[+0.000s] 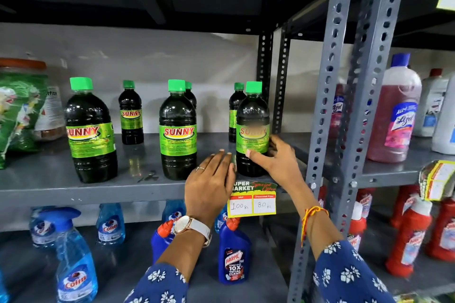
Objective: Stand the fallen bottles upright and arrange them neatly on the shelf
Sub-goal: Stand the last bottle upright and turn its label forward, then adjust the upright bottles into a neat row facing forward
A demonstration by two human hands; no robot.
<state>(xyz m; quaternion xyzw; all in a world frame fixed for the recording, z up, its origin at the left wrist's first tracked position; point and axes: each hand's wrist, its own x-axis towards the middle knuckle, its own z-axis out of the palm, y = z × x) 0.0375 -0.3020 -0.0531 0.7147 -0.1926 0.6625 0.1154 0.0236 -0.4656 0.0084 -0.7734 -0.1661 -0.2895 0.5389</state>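
Several dark Sunny bottles with green caps stand upright on the grey shelf (56,189). Three big ones line the front: a left bottle (89,130), a middle bottle (177,130) and a right bottle (252,120). Smaller ones (131,113) stand behind, one partly hidden at the back right (234,110). My right hand (275,157) grips the right bottle at its label and lower body. My left hand (211,179) rests flat against that bottle's left side, fingers together. No bottle lies on its side in view.
A green packet (17,110) and a jar sit at the shelf's far left. A price tag (252,200) hangs from the shelf edge. Grey slotted uprights (327,106) bound the right. Blue spray bottles (73,261) and Harpic bottles (234,253) fill the shelf below; Lizol bottles (396,110) stand at right.
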